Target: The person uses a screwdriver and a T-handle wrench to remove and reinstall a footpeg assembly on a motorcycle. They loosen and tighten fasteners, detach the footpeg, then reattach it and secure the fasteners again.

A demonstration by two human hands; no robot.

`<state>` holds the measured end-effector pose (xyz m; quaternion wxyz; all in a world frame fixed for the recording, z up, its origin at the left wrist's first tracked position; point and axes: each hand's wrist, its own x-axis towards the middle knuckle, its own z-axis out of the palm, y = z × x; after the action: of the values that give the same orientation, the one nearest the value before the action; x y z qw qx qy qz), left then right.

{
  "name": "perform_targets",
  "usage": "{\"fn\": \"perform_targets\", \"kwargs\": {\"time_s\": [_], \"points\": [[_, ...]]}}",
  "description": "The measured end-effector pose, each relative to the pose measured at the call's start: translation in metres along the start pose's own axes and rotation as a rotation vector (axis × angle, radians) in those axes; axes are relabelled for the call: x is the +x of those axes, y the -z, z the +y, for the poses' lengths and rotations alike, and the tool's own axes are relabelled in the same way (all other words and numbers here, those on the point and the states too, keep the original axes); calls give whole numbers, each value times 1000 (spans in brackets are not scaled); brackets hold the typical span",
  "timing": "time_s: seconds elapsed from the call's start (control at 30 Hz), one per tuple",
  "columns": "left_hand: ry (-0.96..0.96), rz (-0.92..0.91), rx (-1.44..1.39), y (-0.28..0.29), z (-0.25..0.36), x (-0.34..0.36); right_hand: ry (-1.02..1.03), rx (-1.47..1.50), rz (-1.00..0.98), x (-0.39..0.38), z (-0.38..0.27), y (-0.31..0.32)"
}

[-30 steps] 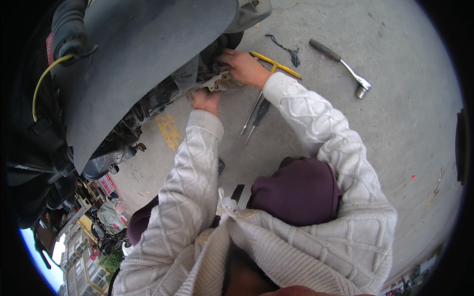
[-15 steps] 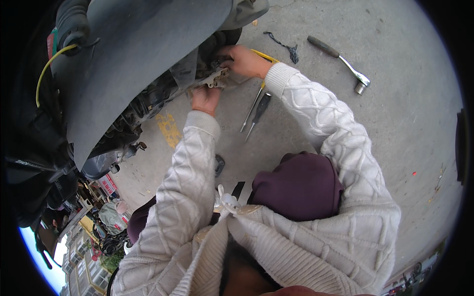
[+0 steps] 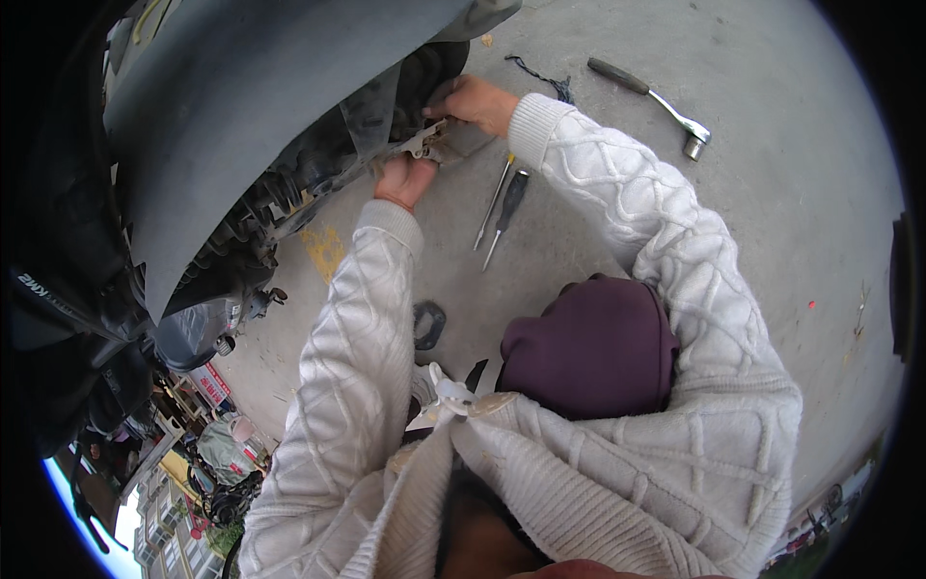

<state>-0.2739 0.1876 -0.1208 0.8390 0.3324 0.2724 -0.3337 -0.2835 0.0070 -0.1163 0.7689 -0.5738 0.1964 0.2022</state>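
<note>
My left hand point(image 3: 406, 180) reaches up to the underside of a motor vehicle's grey body panel point(image 3: 260, 116). Its fingers are hidden behind a pale bracket-like part with holes point(image 3: 425, 141). Just above that part, my right hand point(image 3: 475, 103) has its fingers bent and drawn together at the dark machinery; what they grip, if anything, is too small to make out. On the concrete beneath lie a screwdriver with a black handle point(image 3: 513, 201) and a thin-shafted screwdriver with a yellow end point(image 3: 495, 201).
Off to the right lies a ratchet wrench with a socket point(image 3: 656, 101). A black cord or strap point(image 3: 550, 80) is on the ground near my right sleeve. Below my left forearm rests a dark ring-shaped object point(image 3: 429, 325). My purple-clad knee point(image 3: 590, 349) rises between my arms.
The view has shifted slightly, so the vehicle and ground tools appear displaced. Both hands stay at the pale part. The yellow handle beside my right wrist is now mostly out of sight.
</note>
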Motion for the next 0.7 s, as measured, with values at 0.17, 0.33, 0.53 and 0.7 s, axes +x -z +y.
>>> {"fn": "perform_targets", "kwargs": {"time_s": [0.17, 0.33, 0.53, 0.7], "points": [[33, 47, 157, 24, 7, 25, 105, -37, 68, -5, -5, -8], [-212, -194, 685, 65, 9, 53, 23, 68, 131, -13, -9, -9], [195, -298, -159, 67, 8, 54, -87, 242, 153, -8, -5, -14], [213, -325, -215, 48, 14, 31, -123, 219, 249, -5, -1, -21]]}}
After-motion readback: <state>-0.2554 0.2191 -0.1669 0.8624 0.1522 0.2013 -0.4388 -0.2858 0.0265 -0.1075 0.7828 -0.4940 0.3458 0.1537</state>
